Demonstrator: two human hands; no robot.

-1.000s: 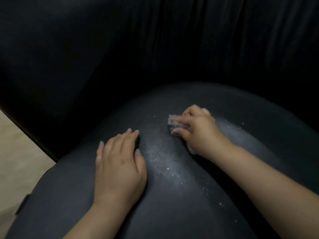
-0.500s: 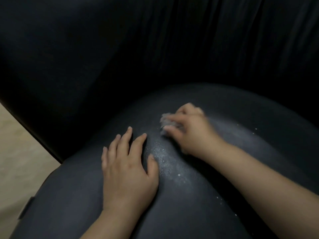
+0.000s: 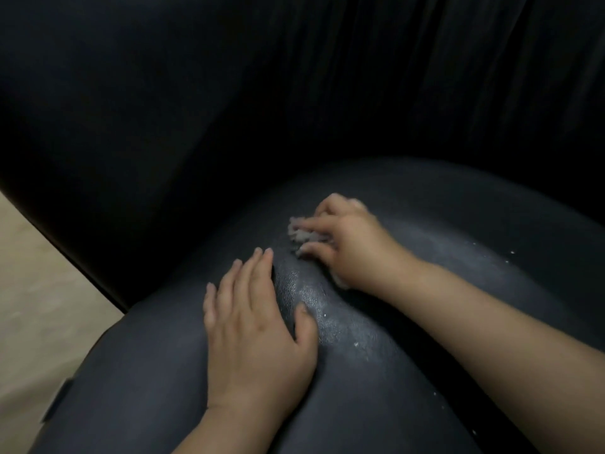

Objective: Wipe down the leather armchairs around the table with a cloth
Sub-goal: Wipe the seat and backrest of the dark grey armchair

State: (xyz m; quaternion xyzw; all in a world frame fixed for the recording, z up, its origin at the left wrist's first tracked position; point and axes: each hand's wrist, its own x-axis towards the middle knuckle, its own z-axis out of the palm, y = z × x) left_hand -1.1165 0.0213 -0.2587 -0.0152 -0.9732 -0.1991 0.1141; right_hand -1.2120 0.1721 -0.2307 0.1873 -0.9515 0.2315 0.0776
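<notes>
Floor [image 3: 36, 290]: pale strip at the far left, well to the left of your left hand; one patch of it shows.
Left hand [image 3: 255, 335]: you have it laid flat on the seat, fingers straight and slightly spread, holding nothing; it reads as a brace while the other hand works.
Seat cushion [image 3: 157, 381]: one dark leather armchair seat, under both your hands; the part beneath and left of your left hand looks matte and free of specks.
Damp streak [image 3: 330, 319]: a shiny, grainy band running between your two hands and on toward your right forearm, with small white flecks [image 3: 356, 344] scattered on it; I judge this is where you have wiped, and the flecks are left to pick up.
Cloth [image 3: 302, 233]: one small pale wad, pressed to the seat just ahead of your left fingertips.
Right hand [image 3: 347, 244]: your fingers are curled round the cloth, gripping it against the leather.
Backrest [image 3: 294, 93]: dark and pleated, beyond both hands; too dim to tell whether it has been wiped.
Progress: you are mid-wipe on this seat; its right side past your right hand shows more flecks. No other armchair or table is in view, so I judge most of the task remains.
Count: two hands, one cloth, one armchair.
</notes>
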